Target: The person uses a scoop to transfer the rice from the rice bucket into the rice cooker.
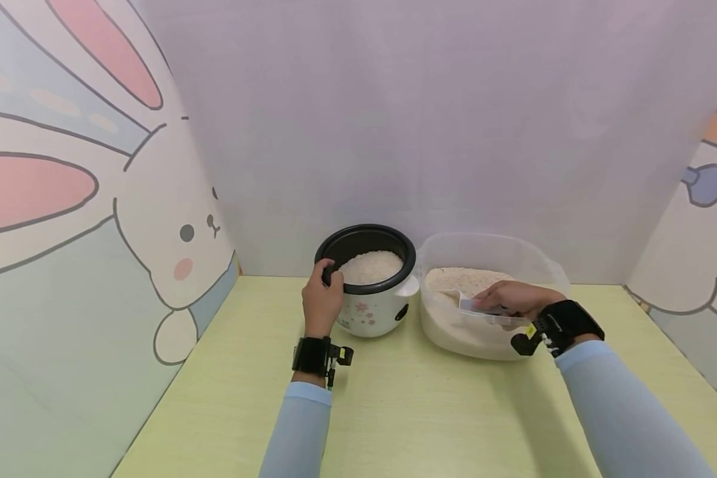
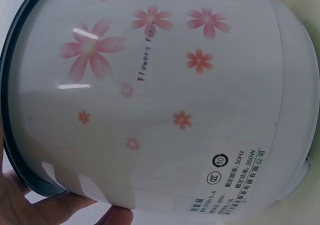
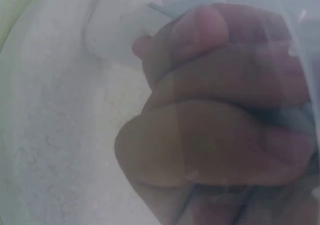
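Just below the centre of the head view, toward 6 o'clock, a white rice cooker point(image 1: 364, 317) with pink flowers stands on the yellow-green tabletop point(image 1: 394, 411), rice point(image 1: 372, 267) heaped inside its black rim point(image 1: 370, 289). At about 8 o'clock on that rim, the left hand point(image 1: 322, 302) grips the edge with bent fingers; the left wrist view shows fingertips against the cooker's side. Just beside the cooker, at its 3 o'clock, sits a clear tub point(image 1: 490, 247) of rice. Reaching into the tub from 4 o'clock, the right hand point(image 1: 514, 299) holds a pale scoop point(image 1: 466, 305), its fingers curled round it and the scoop's mouth toward 9 o'clock, at the rice. Out at 9 o'clock, a cartoon rabbit point(image 1: 161, 265) decorates the side panel.
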A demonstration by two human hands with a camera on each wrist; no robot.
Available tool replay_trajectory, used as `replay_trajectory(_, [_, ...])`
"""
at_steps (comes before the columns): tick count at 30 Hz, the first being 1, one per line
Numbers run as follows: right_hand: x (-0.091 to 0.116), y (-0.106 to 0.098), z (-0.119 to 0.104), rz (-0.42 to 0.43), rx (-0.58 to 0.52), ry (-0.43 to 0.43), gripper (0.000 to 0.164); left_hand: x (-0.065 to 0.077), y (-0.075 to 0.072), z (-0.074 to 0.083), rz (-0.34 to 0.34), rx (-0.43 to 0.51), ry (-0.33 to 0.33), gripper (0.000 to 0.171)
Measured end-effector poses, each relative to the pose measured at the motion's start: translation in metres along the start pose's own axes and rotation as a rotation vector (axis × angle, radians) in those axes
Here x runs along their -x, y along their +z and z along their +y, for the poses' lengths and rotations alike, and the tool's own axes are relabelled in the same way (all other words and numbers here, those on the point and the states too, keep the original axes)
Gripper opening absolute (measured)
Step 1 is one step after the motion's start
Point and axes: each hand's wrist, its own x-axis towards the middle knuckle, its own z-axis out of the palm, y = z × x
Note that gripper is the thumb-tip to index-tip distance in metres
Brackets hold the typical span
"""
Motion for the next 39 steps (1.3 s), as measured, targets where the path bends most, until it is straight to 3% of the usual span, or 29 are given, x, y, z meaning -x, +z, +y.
replay_trajectory(9, [0.000,-0.005,0.002,0.033,-0.044,-0.039,0.046,-0.001,0.000,-0.001,-0.001,-0.007,-0.016,0.037])
replay_trajectory(17, [-0.001,-0.011,0.006,-0.059,-0.174,-0.158,0.042,-0.001,0.001,-0.004,0.003,-0.007,-0.029,0.040])
replay_trajectory(26, [0.001,-0.016,0.011,-0.197,-0.398,-0.282,0.035,-0.001,0.001,-0.004,-0.007,0.011,-0.011,0.040])
replay_trajectory(30, [0.001,-0.017,0.012,-0.187,-0.465,-0.298,0.033,-0.002,0.000,-0.004,-0.009,0.017,-0.003,0.038])
replay_trajectory(39, [0.001,-0.022,0.017,-0.349,-0.669,-0.445,0.049,-0.003,0.002,-0.006,-0.003,0.009,-0.003,0.040])
